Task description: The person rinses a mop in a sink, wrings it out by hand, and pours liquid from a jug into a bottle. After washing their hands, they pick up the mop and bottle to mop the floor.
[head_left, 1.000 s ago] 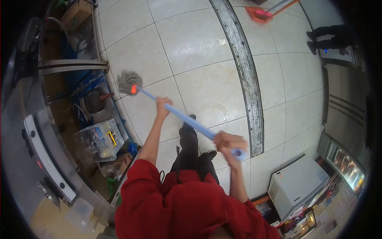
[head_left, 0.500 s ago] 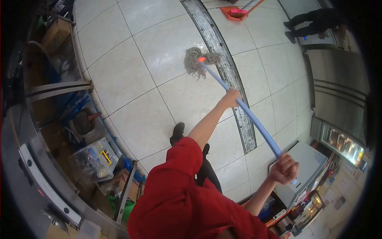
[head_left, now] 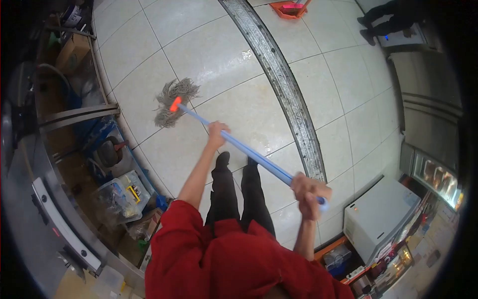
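Note:
A string mop with a grey head (head_left: 172,102) and an orange socket lies against the tiled floor, left of the middle. From the socket its light blue handle (head_left: 254,155) slants down to the right across my front. My left hand (head_left: 217,134) is wrapped round the handle's lower part, not far from the mop head. Near the top end, my right hand (head_left: 308,193) grips the same handle, whose rounded tip sticks out past the fingers. Both arms come out of red sleeves, and my dark shoes stand on the tiles below the handle.
A patterned metal drain strip (head_left: 285,82) crosses the floor. Crowded low shelves (head_left: 124,194) line the left side. To the right stand a white chest-like box (head_left: 381,214) and steel cabinets (head_left: 430,99). An orange dustpan (head_left: 289,10) and another person's legs (head_left: 386,17) are at the top.
The mop head has swept left, away from the drain strip, across the tiles. Both hands have shifted left with the handle, still holding it.

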Motion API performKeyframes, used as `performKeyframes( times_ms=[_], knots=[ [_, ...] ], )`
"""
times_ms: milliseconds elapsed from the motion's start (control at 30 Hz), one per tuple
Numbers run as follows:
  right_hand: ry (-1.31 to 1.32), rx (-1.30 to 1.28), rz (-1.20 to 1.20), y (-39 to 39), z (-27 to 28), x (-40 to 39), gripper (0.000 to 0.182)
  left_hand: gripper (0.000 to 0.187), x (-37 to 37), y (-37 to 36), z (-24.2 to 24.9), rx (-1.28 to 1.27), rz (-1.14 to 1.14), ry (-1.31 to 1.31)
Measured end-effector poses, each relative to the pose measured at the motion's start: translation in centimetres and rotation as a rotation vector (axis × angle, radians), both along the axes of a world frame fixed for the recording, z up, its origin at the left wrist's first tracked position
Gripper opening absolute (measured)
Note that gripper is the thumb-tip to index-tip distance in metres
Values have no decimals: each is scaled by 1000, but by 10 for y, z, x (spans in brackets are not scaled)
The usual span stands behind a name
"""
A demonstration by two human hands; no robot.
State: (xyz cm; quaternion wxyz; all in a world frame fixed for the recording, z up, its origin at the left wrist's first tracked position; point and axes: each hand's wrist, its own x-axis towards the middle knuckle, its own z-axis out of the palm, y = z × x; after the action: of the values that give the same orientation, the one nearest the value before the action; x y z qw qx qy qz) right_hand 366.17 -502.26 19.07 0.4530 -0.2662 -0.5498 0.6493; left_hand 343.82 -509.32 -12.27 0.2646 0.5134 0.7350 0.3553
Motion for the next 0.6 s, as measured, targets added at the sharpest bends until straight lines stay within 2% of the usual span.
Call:
performKeyframes(
  times_ms=[33, 100, 133, 233, 300, 333, 433, 533, 600],
  knots=[
    [-55, 32, -20, 3, 12, 22, 33, 11, 25, 20, 7, 99, -23, -118],
    [-454, 77, -130, 0, 46, 65, 36, 10, 84, 57, -3, 174, -88, -44],
    [-205, 66, -133, -2, 50, 81, 36, 11, 109, 76, 19, 164, -173, -115],
    [-342, 172, -235, -38, 50, 140, 27, 13, 174, 112, 39, 256, -317, -164],
    [-297, 137, -481, -62, 30, 148, 30, 13, 201, 121, 36, 211, -604, -64],
    [-272, 122, -607, -70, 18, 153, 30, 13, 207, 125, 27, 213, -609, -64],
    [-220, 66, -724, -64, -15, 161, 31, 11, 205, 144, 0, 117, -746, 171],
    [-128, 146, -740, -48, -78, 146, 31, 11, 166, 176, -31, 141, -742, 357],
    [-169, 43, -733, -34, -112, 123, 32, 9, 132, 201, -55, 116, -742, 423]
  ],
)
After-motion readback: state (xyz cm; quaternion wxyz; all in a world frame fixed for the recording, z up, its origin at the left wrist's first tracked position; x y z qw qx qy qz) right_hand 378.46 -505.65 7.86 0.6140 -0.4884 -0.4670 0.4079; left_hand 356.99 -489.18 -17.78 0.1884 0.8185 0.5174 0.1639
